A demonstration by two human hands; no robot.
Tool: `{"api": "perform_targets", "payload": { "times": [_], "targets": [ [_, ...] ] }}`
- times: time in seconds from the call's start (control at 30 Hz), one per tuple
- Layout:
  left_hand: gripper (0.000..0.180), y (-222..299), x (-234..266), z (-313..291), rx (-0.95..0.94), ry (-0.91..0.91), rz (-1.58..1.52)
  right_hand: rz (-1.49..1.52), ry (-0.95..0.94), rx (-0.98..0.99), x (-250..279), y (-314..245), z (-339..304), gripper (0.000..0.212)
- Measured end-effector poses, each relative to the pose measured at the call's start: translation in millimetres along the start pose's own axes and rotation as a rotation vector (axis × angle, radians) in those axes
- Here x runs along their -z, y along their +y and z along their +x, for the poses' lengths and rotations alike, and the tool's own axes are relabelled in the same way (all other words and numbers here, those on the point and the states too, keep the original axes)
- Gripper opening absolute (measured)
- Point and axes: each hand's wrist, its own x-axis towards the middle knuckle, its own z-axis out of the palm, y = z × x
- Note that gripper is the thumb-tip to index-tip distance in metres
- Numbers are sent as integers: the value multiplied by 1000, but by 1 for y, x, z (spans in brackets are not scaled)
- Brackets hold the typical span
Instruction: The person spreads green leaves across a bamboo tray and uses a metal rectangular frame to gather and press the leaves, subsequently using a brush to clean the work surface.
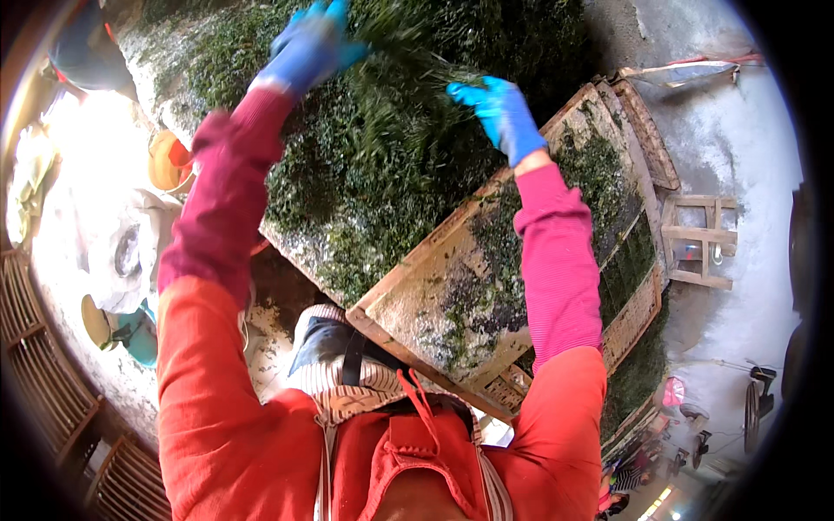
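A deep heap of dark green leafy plant matter (pixel 347 165) lies on a pale surface in front of me; its exact kind I cannot tell. My left hand (pixel 304 52), in a blue glove and blurred by motion, is over the far left of the heap with its fingers spread. My right hand (pixel 501 117), also blue-gloved, hovers at the heap's right side, fingers apart and pointing left. Between the hands, a loose clump of green strands (pixel 413 82) is smeared by motion. Neither hand visibly grips anything.
A wooden-edged tray (pixel 417 304) with scattered greens stands below my right forearm. Farther right are a small wooden frame (pixel 699 236) and a pale floor (pixel 756 286). On the left are an orange bucket (pixel 169 162), white sacks (pixel 130 243) and slatted wood (pixel 43 347).
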Motion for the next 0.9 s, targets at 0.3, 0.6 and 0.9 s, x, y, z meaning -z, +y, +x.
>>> {"api": "perform_targets", "payload": {
  "times": [0.3, 0.6, 0.9],
  "targets": [
    [106, -46, 0, -52, -129, 25, -535, 773, 66, 504, 30, -123, -12, 18],
    [55, 126, -2, 35, -355, -164, -1005, 680, -45, 639, 85, -224, 5, 13],
    [21, 98, -172, -114, -424, -585, 419, 451, 373, 821, 214, -288, -72, 10]
  ]
}}
